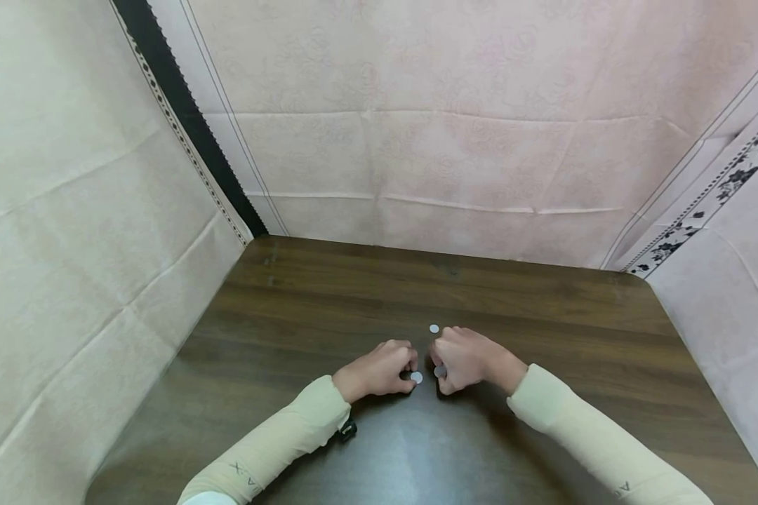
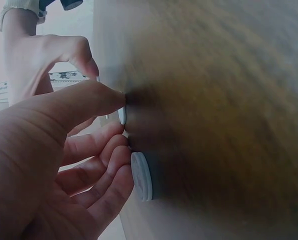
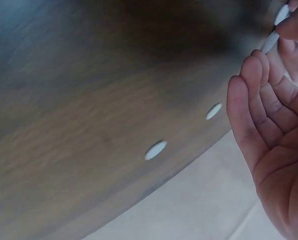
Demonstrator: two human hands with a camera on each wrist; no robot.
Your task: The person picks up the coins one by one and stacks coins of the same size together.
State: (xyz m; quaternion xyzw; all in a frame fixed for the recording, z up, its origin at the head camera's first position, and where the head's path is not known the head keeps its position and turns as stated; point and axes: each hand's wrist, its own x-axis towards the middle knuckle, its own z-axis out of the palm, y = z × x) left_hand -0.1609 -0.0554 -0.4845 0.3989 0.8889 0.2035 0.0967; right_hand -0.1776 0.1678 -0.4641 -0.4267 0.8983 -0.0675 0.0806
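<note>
Thumb and fingertips of my left hand (image 1: 382,368) pinch a small round white disc (image 1: 416,377) low over the brown table, its edge showing between them in the left wrist view. Facing it from the right, my right hand (image 1: 470,359) grips another white disc (image 1: 440,371) between thumb and curled fingers. The two held discs are close together in the right wrist view. Just past the right hand lies a loose disc (image 1: 434,328). A thicker-looking pale disc (image 2: 141,176) sits against the left fingertips in the left wrist view.
Two white discs, a nearer one (image 3: 155,150) and a farther one (image 3: 214,111), lie on the table near its edge in the right wrist view. Pale patterned cloth (image 1: 448,140) hangs behind the brown wooden table (image 1: 328,287) and along both sides.
</note>
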